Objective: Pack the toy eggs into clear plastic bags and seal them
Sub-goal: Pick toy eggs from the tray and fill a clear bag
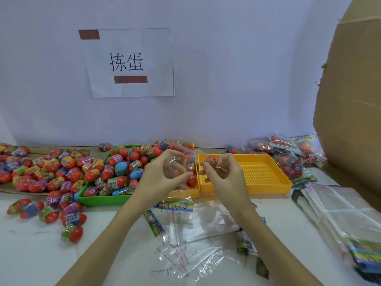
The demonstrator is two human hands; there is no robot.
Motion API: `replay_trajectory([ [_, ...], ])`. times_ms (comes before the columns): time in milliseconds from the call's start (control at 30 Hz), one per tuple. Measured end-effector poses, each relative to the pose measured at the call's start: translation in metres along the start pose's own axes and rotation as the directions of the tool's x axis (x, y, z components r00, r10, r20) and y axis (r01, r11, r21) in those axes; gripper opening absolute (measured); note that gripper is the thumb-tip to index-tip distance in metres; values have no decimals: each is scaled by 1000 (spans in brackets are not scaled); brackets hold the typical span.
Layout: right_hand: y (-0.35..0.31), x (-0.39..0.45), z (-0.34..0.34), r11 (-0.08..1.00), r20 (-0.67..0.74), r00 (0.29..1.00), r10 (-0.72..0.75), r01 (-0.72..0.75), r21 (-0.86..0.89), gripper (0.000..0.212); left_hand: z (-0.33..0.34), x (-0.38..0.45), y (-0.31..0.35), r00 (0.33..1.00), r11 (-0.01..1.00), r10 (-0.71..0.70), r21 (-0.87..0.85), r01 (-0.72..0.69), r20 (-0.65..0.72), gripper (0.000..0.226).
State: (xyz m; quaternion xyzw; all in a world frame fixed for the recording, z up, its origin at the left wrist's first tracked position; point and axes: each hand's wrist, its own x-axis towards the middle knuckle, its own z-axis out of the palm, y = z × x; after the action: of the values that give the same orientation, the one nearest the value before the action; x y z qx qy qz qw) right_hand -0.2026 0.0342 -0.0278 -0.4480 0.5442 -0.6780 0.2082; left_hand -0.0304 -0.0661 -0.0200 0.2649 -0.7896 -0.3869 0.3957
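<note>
**Both hands up over the trays, bag in one, egg in the other**

Both forearms came up from the bottom of the view and met above the gap between the two trays. The left hand had its fingers curled round a clear plastic bag, thumb and the rest spread as if holding the mouth wide; a few red eggs showed through the plastic, though I couldn't count them properly. The right hand was just beside it, fingers pinching one toy egg with a brown wrapper right at the bag's opening.

Counts, roughly: two trays. The green tray sat left of and under the left-hand fingers, heaped with way too many wrapped eggs to count. The yellow tray was right of the right-hand fingers with its perforated floor showing. More loose eggs were spread further left on a strip of cardboard and on the worktop. A pile of already filled bags lay beyond the yellow tray, far right of the fingers. Below the hands, near the wrists, flat empty bags with colourful header cards were scattered, plus a stack of unused bags off to the right. One paper sign was taped to the wall behind.
</note>
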Motion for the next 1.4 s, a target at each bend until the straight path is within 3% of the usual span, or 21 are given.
replay_trajectory([
  [100, 2, 1, -2, 999, 2, 999, 39, -39, 22, 34, 1, 1, 2, 1000, 1000, -11, -10, 11, -14, 41],
  [200, 4, 3, -3, 999, 7, 999, 37, -37, -19, 48, -4, -1, 6, 999, 986, -51, -158, 51, 2, 37],
  [333, 8, 2, -2, 988, 28, 1000, -11, 15, -153, 57, -7, -2, 10, 983, 926, -95, -350, 145, 157, 46],
  [467, 10, -1, 1, 975, 74, 996, -49, 64, -212, 65, -1, -4, 11, 955, 945, -71, -287, 156, 287, 34],
  [633, 10, 1, -3, 935, 99, 990, -104, 132, -330, 63, 2, -2, 9, 988, 974, -69, -206, 98, 141, 17],
  [733, 8, 4, -9, 882, 50, 990, -131, 139, -451, 58, 1, -3, 8, 986, 977, -98, -178, 121, 135, 13],
  [833, 2, 9, -23, 855, -78, 981, -176, 113, -507, 41, -6, -4, 9, 935, 981, -100, -124, 150, 341, 13],
  [933, -5, 14, -39, 952, -205, 975, -82, 16, -306, 23, -3, -5, 12, 833, 984, -96, -73, 161, 544, 21],
  [1033, -16, 12, -42, 995, -180, 979, 100, -95, 35, 21, 6, -6, 12, 811, 990, -67, -63, 127, 582, 25],
  [1200, -28, 8, -34, 962, -70, 990, 119, -98, 255, 38, 12, -7, 9, 841, 975, -62, -146, 166, 537, 45],
  [1300, -33, 8, -31, 863, 68, 995, 75, -99, 495, 51, 17, -8, 11, 898, 975, -69, -160, 152, 434, 44],
  [1400, -35, 4, -30, 887, 206, 978, -41, -59, 459, 44, 20, -9, 13, 932, 970, -48, -206, 129, 359, 43],
])
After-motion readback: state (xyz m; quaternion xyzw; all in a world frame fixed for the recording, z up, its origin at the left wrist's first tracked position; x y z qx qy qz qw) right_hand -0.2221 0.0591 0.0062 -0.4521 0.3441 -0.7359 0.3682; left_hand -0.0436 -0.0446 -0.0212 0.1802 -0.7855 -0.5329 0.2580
